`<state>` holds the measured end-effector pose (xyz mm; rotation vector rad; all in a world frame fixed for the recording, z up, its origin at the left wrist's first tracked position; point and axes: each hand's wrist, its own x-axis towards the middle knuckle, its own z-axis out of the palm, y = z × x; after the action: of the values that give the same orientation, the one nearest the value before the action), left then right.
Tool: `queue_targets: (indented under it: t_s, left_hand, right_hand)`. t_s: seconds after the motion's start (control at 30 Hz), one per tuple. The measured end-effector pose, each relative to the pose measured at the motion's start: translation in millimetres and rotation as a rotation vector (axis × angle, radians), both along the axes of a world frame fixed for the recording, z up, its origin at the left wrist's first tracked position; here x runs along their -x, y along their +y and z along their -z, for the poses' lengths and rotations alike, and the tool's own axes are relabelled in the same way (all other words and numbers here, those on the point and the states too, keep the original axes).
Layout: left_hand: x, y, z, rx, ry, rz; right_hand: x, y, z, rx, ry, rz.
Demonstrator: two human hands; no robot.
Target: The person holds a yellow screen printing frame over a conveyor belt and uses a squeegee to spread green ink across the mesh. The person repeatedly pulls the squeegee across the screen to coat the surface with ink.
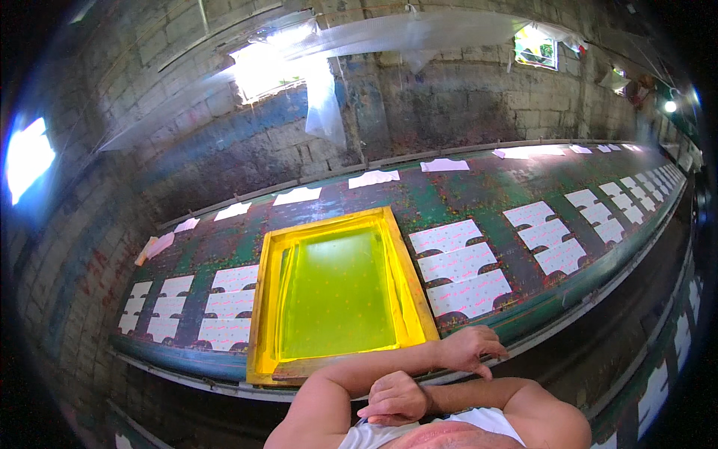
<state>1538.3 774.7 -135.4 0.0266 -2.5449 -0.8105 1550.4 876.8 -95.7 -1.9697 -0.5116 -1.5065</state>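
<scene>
A screen-printing frame [259, 314] with yellow-coated edges and translucent yellow-green mesh lies flat on the long dark green table in front of me. A wooden strip [299, 367] runs along its near end. My forearms cross at the table's near side. My left hand [470, 350] reaches to the right, by the frame's near right corner; its fingers are loosely bent, the thumb apart, with nothing visible in them. Closer to my chest, my right hand [398, 398] points left with curled fingers near my white shirt [374, 435]. Whatever those fingers may hold is hidden.
Rows of white printed fabric pieces [465, 292] lie on the table [389, 196] on both sides of the frame. Plain pale pieces [374, 178] line the far edge. A block wall [464, 112] with windows stands behind; more white pieces [653, 393] are at lower right.
</scene>
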Motion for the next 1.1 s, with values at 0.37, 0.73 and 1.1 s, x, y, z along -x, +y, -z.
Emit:
queue_targets:
  t_s: [0.37,0.73,1.1]
  left_hand:
    - [2,-8,38,0.269,-0.13,-0.114]
    - [-437,-93,43,0.393,-0.065,-1.689]
    - [-593,-55,59,0.125,-0.471,-2.149]
  right_hand:
    - [-40,-10,-18,-0.02,-0.008,-0.122]
    - [19,-165,129,-0.461,0.887,1.254]
    - [0,-237,149,-0.851,1.216,1.335]
